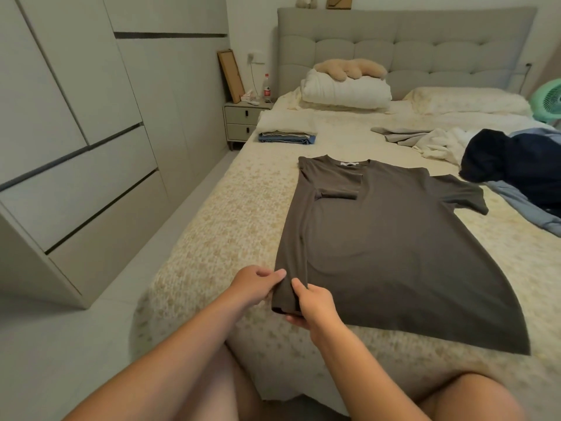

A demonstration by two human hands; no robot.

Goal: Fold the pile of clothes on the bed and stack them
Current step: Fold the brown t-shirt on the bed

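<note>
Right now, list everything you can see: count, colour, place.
T-shirt: one, brown, flat on bed, left side folded in.
Folded stack: one, blue and cream, bed's far left.
Unfolded pile: one, navy, blue, white, grey, bed's right.
Bed: one, cream cover, grey headboard.
Duvet: one, white, by headboard.
Plush toy: one, tan, on duvet.
Nightstand: one, grey, left of bed.
Bottle: one, red-labelled, on nightstand.
Fan: one, green, far right.
Wardrobe: one, pale grey, left.
Left hand: pinches shirt's bottom left corner.
Right hand: grips same corner.
</note>
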